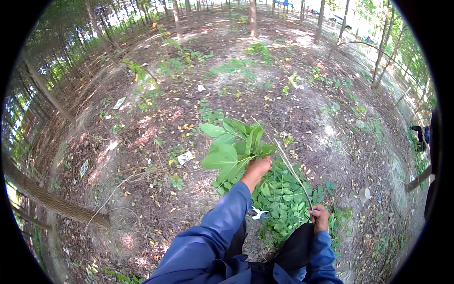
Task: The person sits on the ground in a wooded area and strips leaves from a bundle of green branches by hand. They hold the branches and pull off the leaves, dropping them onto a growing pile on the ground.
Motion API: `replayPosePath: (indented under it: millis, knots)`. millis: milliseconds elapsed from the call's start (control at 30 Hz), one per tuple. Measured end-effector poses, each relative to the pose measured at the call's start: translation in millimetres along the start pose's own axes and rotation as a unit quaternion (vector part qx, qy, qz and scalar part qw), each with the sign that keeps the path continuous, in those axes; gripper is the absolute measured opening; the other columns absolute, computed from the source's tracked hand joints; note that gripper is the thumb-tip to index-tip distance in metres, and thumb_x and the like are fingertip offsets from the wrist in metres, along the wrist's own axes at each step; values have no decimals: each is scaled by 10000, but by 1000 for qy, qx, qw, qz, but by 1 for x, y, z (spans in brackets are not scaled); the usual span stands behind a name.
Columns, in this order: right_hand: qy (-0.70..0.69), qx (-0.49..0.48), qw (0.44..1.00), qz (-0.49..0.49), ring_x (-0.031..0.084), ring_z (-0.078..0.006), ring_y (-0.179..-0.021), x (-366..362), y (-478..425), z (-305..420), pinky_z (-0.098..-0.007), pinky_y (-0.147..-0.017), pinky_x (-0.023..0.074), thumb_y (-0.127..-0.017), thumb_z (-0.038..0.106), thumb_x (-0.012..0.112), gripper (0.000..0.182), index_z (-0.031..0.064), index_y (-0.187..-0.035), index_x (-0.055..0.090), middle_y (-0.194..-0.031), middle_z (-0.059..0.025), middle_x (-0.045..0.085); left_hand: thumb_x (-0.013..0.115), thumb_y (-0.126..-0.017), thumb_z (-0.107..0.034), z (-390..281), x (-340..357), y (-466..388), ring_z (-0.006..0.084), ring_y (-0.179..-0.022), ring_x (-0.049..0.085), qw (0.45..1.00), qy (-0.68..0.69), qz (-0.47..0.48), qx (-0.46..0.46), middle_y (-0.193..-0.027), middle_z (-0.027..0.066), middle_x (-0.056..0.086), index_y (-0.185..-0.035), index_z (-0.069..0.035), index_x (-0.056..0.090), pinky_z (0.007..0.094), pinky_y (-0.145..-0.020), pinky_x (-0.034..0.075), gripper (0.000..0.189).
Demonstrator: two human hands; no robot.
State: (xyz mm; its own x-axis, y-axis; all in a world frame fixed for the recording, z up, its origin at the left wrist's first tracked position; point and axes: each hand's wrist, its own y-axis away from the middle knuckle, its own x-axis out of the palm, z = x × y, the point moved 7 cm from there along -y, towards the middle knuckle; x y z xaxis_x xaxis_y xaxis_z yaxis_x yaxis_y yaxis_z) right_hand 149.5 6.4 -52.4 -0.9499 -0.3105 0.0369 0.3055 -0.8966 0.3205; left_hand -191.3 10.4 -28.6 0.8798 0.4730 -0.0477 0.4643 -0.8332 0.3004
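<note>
My left hand [260,166] is closed around the stems of a bunch of broad green leaves [227,152], which fans out to the left and away from me. In my right hand [319,214] is the lower end of a thin, pale-tipped stick [292,170] that slants up and to the left. Beneath and between my hands lies a heap of green leafy sprigs [280,202] on the ground. A white and dark object [260,214], too unclear to name, lies between my knees and the heap.
Tree trunks stand around, one thick trunk [53,202] at the left. Dry leaves, twigs, low plants and litter cover the soil, including a white wrapper [184,158]. A pale, round container [364,195] lies at the right. Part of a person [422,136] shows at the right rim.
</note>
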Motion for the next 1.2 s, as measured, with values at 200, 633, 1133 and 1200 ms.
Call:
replayPosePath:
  millis: [200, 633, 1133, 1200]
  knots:
    - [-11, -7, 999, 30, 399, -79, -373, 15, -11, -3, -210, -351, 280, -656, 25, 618, 120, -8, -768, 590, -552, -9, 510, 474, -910, -300, 12, -23, 2, 140, -597, 557, 998, 19, -56, -19, -712, 45, 577, -803, -12, 585, 297, -574, 432, 327]
    - [41, 27, 993, 107, 412, -109, -362, 33, -17, -18, -227, -338, 285, -638, 18, 603, 156, -42, -780, 577, -557, -51, 520, 547, -764, -131, 65, -42, -4, 150, -544, 501, 994, 99, -2, -43, -639, 74, 563, -749, -2, 592, 301, -491, 374, 137]
    - [39, 47, 988, 145, 425, -127, -351, 42, -5, -23, -236, -321, 284, -603, -12, 645, 173, -40, -761, 581, -560, -63, 531, 540, -874, -296, 53, -31, 5, 111, -655, 532, 922, 367, 116, -43, -831, -9, 545, -884, -131, 534, 277, -630, 476, 166]
    - [26, 45, 988, 143, 424, -127, -349, 40, -7, -25, -236, -319, 284, -604, -18, 644, 167, -38, -758, 583, -561, -65, 533, 557, -872, -278, 45, -27, 9, 110, -690, 541, 914, 380, 134, -37, -829, -13, 549, -886, -131, 538, 276, -661, 484, 149]
